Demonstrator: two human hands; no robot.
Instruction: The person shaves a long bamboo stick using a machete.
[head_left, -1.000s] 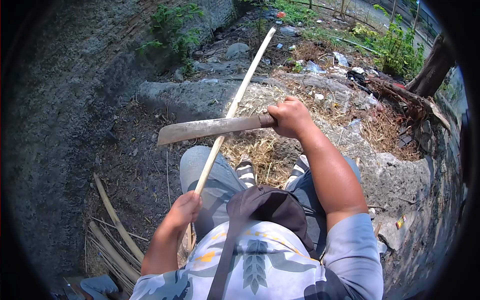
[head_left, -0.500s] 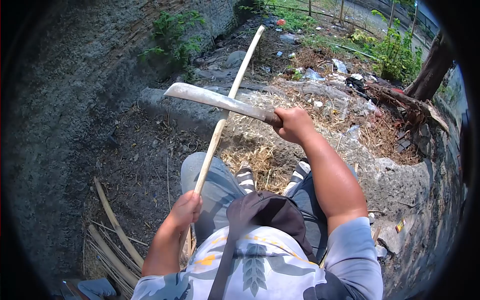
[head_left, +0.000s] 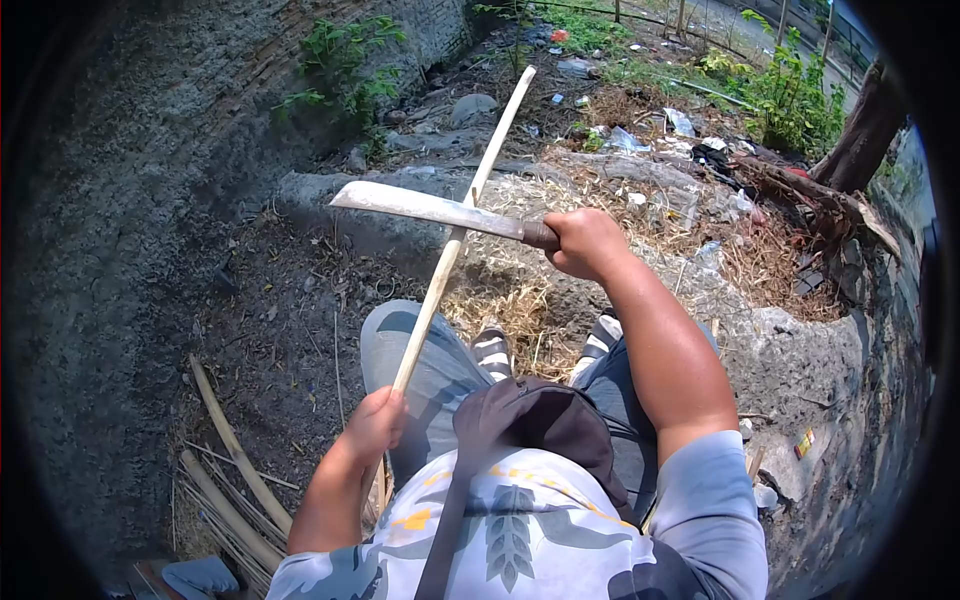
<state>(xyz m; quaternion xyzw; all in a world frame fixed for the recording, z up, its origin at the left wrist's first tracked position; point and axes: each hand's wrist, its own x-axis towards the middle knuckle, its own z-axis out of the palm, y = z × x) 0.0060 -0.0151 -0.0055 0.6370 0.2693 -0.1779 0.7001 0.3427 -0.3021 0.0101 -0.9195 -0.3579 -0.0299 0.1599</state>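
My right hand (head_left: 585, 243) is closed around the handle of a machete (head_left: 425, 207). Its broad blade points left and lies across a long pale wooden stick (head_left: 432, 300), touching it above its middle. A small raised sliver shows on the stick just at the blade. My left hand (head_left: 376, 416) grips the stick near its lower end, close to my left knee. The stick slants up and away to the right, its far end beyond the blade.
Curved wooden strips (head_left: 235, 440) lie on the ground at left, beside a rough wall (head_left: 120, 250). A stone ledge (head_left: 780, 370) is at right. Litter and dry straw (head_left: 650, 200) cover the ground ahead, near a tree trunk (head_left: 860, 135). A dark bag (head_left: 540, 425) rests on my lap.
The machete has shifted slightly down and the stick's far end sits a little lower. A small raised sliver now shows at the blade. Both hands keep their grips.
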